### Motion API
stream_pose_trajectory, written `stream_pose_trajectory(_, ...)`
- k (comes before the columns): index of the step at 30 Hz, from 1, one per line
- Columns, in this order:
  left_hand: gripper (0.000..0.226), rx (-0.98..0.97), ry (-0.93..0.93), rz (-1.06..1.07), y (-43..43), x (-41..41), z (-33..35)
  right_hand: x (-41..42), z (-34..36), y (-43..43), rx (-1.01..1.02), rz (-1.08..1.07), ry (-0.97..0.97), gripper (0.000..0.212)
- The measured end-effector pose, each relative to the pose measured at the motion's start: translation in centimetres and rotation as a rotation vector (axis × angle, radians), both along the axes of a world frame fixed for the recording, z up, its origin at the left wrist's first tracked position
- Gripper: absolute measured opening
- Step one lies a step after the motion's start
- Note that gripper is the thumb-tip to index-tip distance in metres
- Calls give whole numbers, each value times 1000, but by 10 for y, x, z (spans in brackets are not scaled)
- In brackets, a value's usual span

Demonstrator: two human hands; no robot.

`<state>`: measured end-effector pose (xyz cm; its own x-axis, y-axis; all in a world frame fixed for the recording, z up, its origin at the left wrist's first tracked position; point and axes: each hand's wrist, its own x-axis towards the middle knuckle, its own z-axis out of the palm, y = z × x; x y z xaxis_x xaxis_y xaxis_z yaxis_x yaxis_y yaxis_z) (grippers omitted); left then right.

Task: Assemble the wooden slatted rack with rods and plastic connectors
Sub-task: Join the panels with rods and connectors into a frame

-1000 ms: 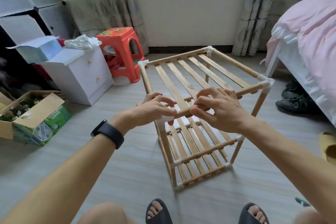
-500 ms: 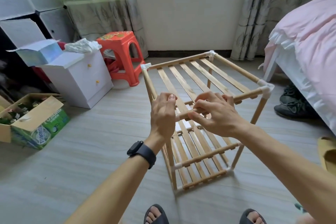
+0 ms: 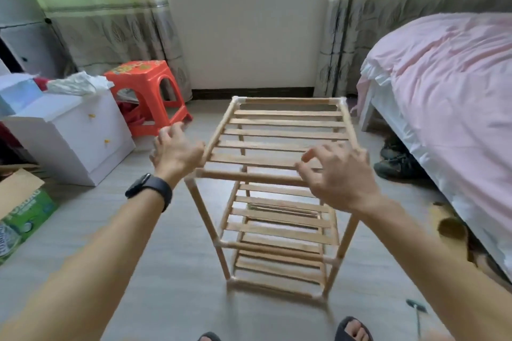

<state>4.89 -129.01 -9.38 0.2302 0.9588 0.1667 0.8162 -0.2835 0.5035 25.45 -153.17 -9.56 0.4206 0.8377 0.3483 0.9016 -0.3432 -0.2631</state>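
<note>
At far left a cardboard box (image 3: pixel 19 191) with green print sits on the grey wood-grain floor (image 3: pixel 138 257), beside a smooth white cabinet (image 3: pixel 74 141) with small yellow knobs. Crumpled white sheeting (image 3: pixel 79 83) lies on the cabinet, and a glossy orange plastic stool (image 3: pixel 149 86) stands behind it.

The left hand (image 3: pixel 177 151), with a black band (image 3: pixel 149 188) on its wrist, is just beside the rack's left rail. Its grip is loose, fingers half curled around nothing; motion blur hides whether the thumb touches the rail.

The rack (image 3: pixel 282 133) stands upright on the floor in mid-room, between stool and bed. It has three tiers of flat pale wooden slats, framed by round rods and joined at the corners by white plastic connectors (image 3: pixel 236 99).

The right hand (image 3: pixel 339 177) hovers over the right end of the front rod (image 3: pixel 249 175), grip slack, fingers spread and bent, holding nothing.

At right is a bed (image 3: pixel 443 91) under a wrinkled pink sheet, with dark shoes (image 3: pixel 396 165) at its edge.
</note>
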Motion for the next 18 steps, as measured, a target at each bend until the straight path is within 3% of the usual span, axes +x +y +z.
stream_pose_trajectory(3,44,-402,-153,1,15,-9,6,-36,-9,8,-155,99,-109,51)
stream_pose_trajectory(6,42,-822,-339,-192,-11,-17,-1,-40,-20,19,-184,125,-181,55)
stream_pose_trajectory(10,44,-995,-816,-274,-45,-22,-20,-14,-26,26,-63,174,-203,61)
stream_pose_trajectory(14,47,-1179,-852,-428,-63,-24,-34,21,-35,26,115,101,-154,76)
stream_pose_trajectory(18,27,-1338,-1009,-592,-84,-2,-44,36,-35,21,115,-113,-74,58)
